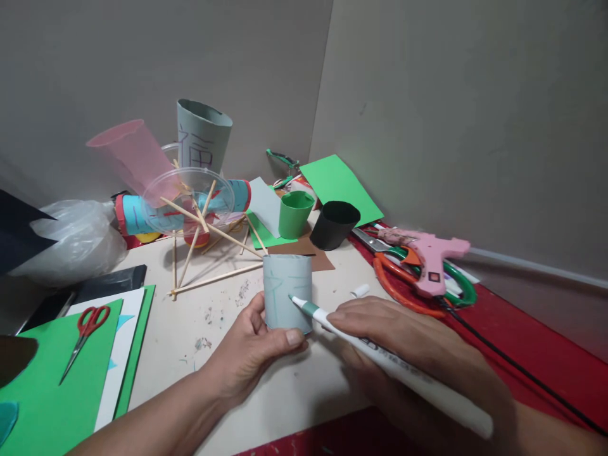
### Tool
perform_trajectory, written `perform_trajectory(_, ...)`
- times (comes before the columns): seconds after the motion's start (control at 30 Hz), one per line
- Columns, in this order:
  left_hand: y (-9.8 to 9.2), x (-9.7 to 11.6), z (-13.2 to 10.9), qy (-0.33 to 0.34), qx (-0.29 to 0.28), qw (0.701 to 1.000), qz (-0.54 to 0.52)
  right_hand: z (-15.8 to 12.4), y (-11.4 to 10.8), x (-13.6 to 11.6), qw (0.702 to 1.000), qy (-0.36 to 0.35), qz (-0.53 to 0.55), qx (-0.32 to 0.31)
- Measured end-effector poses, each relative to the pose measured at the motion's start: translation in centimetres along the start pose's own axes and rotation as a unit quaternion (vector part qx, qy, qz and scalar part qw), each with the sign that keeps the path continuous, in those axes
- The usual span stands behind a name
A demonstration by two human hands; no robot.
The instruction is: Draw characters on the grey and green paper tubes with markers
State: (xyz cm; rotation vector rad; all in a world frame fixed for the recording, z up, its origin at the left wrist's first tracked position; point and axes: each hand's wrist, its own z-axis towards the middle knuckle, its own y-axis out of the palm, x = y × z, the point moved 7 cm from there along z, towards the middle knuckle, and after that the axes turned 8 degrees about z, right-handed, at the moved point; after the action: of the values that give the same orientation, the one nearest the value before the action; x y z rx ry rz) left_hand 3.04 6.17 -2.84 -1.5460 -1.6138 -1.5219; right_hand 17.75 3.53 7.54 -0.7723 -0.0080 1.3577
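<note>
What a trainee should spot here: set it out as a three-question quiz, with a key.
1. Which hand holds the marker?
2. True or false: the small red-handled scissors lie on a green sheet.
3. What does the left hand hold?
a) the black cup
b) the grey cylinder with green marks
c) the pink glue gun

Key: 1. The right hand. 2. True. 3. b.

Red scissors (pixel 85 332) lie on green paper (pixel 71 411), while a pink glue gun (pixel 433 261) overlaps orange-handled scissors (pixel 396 268).
</note>
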Motion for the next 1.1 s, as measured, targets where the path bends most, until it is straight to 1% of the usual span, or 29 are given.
perform_trajectory(0.17, -0.1, -0.1, -0.1, -0.002, 0.001, 1.0, 0.001, 0.0, 0.0, -0.1, 1.0, -0.001, 0.023, -0.009)
perform_trajectory(0.3, 0.0, -0.1, -0.1, -0.002, -0.006, 1.0, -0.002, 0.0, 0.2, 0.1, 0.998, 0.023, 0.044, -0.031)
perform_trajectory(0.47, 0.1, 0.1, -0.1, 0.002, -0.005, 1.0, -0.006, 0.3, 0.3, 0.1, 0.996, 0.04, 0.066, -0.038)
perform_trajectory(0.63, 0.0, 0.1, 0.0, 0.0, 0.0, 1.0, -0.009, 0.1, 0.0, -0.2, 0.996, 0.017, 0.091, -0.014)
perform_trajectory(0.7, -0.1, 0.1, 0.0, 0.001, 0.0, 1.0, -0.013, -0.1, -0.3, 0.0, 0.997, 0.016, 0.071, 0.007)
perform_trajectory(0.8, -0.1, -0.1, 0.0, -0.001, -0.001, 1.0, -0.013, -0.4, -0.7, 0.3, 0.999, 0.022, 0.013, 0.037)
perform_trajectory(0.87, -0.1, -0.1, 0.0, -0.002, -0.005, 1.0, -0.01, -0.5, -0.6, 0.4, 0.999, 0.022, -0.004, 0.03)
perform_trajectory(0.97, 0.0, -0.1, 0.0, -0.002, -0.011, 1.0, -0.007, -0.3, -0.3, 0.3, 1.0, 0.014, 0.008, 0.007)
perform_trajectory(1.1, 0.1, 0.0, -0.1, 0.0, -0.016, 1.0, -0.006, -0.1, -0.3, 0.0, 1.0, 0.006, 0.014, -0.003)
